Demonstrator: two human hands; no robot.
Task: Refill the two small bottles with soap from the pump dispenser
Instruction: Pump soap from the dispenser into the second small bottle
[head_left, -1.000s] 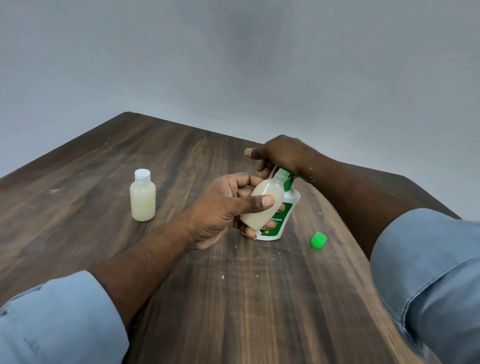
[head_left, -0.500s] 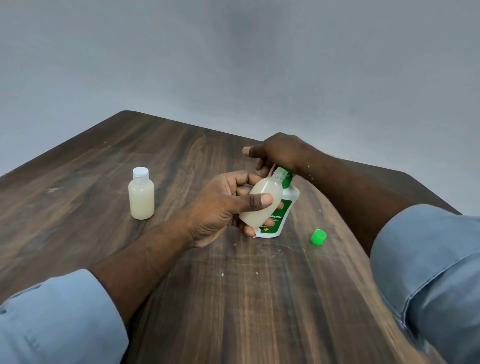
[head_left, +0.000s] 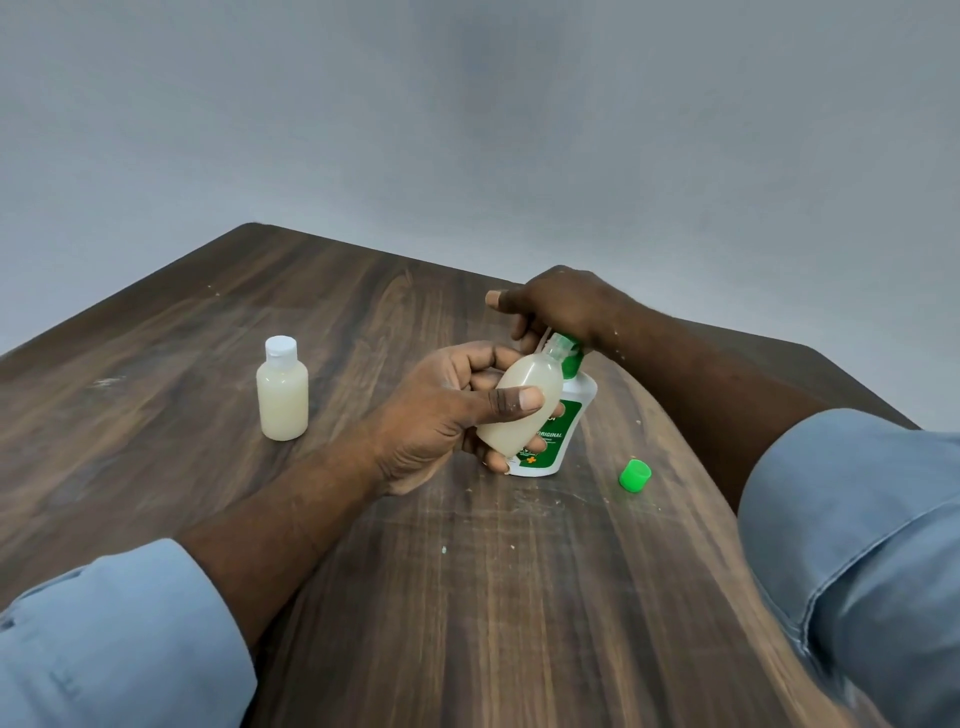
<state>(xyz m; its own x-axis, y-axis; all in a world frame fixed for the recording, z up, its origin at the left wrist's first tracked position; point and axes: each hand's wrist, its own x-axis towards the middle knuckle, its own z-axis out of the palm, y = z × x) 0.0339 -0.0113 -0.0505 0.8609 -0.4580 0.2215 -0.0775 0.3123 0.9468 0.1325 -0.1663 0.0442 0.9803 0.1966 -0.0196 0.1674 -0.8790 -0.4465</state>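
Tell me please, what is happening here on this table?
A person is filling a small bottle with soap. The left hand grips it tilted, with its neck up at the green pump head of the dispenser. The right hand holds that pump head from above. A second small bottle, capped and full of pale liquid, stands apart to the left. A loose green cap lies on the table.

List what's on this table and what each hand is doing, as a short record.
Left hand: grips tilted small bottle, neck at the pump
Right hand: curled over pump dispenser top
Second bottle: capped, upright, standing apart at left, pale liquid inside
Green cap: loose on table, right of dispenser
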